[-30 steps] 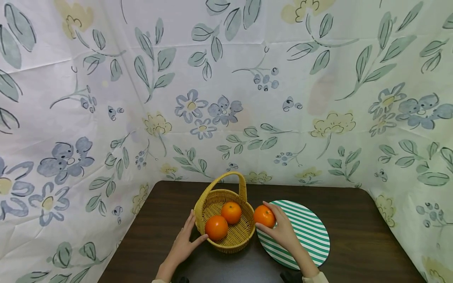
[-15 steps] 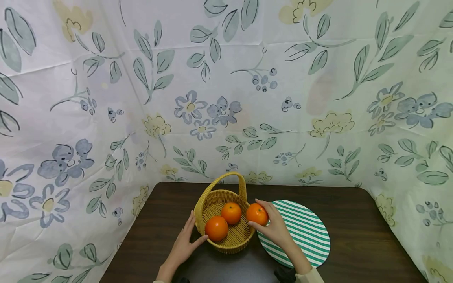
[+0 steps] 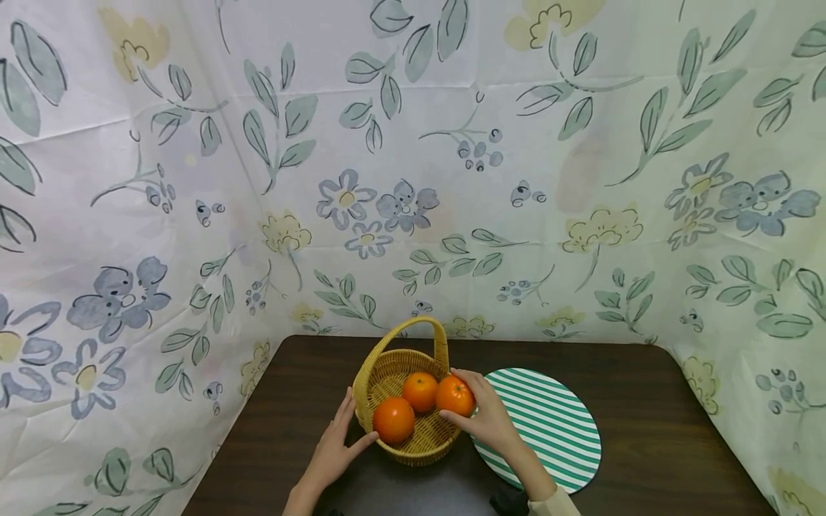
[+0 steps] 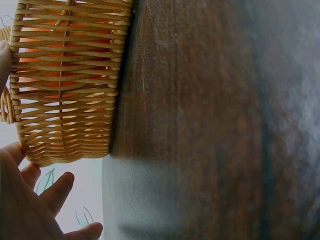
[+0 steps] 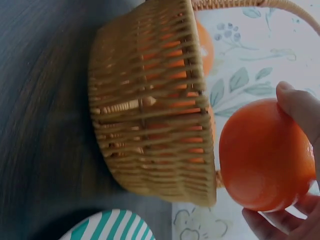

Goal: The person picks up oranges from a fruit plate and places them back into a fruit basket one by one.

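A yellow wicker basket [image 3: 422, 453] with a tall handle stands on the dark table, holding two oranges, one [image 3: 394, 420] near its front left and another [image 3: 419, 392] behind. My right hand [image 3: 492, 421] grips a third orange [image 3: 455, 395] by its sides, over the basket's right rim. In the right wrist view that orange [image 5: 267, 155] hangs just beyond the rim, thumb on one side and fingers on the other. My left hand [image 3: 334, 448] rests against the basket's left side with fingers spread; the left wrist view shows its fingertips touching the wicker [image 4: 70, 100].
A round green-and-white striped mat [image 3: 548, 423] lies on the table to the right of the basket, partly under my right forearm. The dark wooden table [image 3: 658, 430] backs onto a floral cloth [image 3: 413, 179] that also hangs at both sides.
My right hand has carried its orange leftward from above the striped mat to over the basket's right rim. The left hand stays against the basket.
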Demonstrator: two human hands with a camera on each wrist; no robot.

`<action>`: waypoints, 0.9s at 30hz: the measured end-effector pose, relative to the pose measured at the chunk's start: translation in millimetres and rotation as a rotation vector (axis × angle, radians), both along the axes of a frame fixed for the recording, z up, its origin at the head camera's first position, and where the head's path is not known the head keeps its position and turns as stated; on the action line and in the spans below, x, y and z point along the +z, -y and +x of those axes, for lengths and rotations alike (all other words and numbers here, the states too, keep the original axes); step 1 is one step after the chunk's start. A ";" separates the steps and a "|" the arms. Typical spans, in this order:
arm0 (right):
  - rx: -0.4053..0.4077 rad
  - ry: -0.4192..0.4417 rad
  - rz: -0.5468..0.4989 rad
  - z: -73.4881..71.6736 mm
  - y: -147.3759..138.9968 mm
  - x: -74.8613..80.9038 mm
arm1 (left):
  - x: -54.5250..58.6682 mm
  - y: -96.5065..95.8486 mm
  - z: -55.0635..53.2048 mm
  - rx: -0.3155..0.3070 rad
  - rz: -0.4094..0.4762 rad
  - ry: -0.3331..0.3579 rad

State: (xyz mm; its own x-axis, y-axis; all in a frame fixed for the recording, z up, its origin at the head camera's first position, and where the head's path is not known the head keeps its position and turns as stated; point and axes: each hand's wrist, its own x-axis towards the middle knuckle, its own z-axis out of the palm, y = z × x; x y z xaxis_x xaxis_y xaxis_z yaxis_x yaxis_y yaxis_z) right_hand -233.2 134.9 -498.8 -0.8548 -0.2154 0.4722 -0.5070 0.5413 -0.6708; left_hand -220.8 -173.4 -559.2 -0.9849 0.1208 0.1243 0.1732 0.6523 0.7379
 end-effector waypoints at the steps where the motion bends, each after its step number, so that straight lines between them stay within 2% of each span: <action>1: 0.003 -0.003 0.001 0.1 1.7 0.1 | 0.2 -0.1 0.1 -0.002 -0.001 -0.002; 10: 0.004 0.004 0.038 -0.2 17.1 -3.7 | -1.1 0.5 0.2 0.005 0.013 0.008; 16: 0.039 -0.049 0.053 -0.1 24.5 -5.7 | -1.5 0.5 0.3 0.006 0.009 0.013; 27: 0.050 -0.051 0.107 1.6 34.8 -12.2 | -0.2 -0.4 1.8 0.004 0.019 -0.013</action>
State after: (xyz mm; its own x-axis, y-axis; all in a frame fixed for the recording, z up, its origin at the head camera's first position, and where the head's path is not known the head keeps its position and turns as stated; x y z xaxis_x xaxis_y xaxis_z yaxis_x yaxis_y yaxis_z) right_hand -231.6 100.1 -511.0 -0.8169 -0.3085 0.4873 -0.5674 0.5812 -0.5832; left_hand -219.0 -173.0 -559.5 -0.9836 0.1148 0.1394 0.1806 0.6389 0.7478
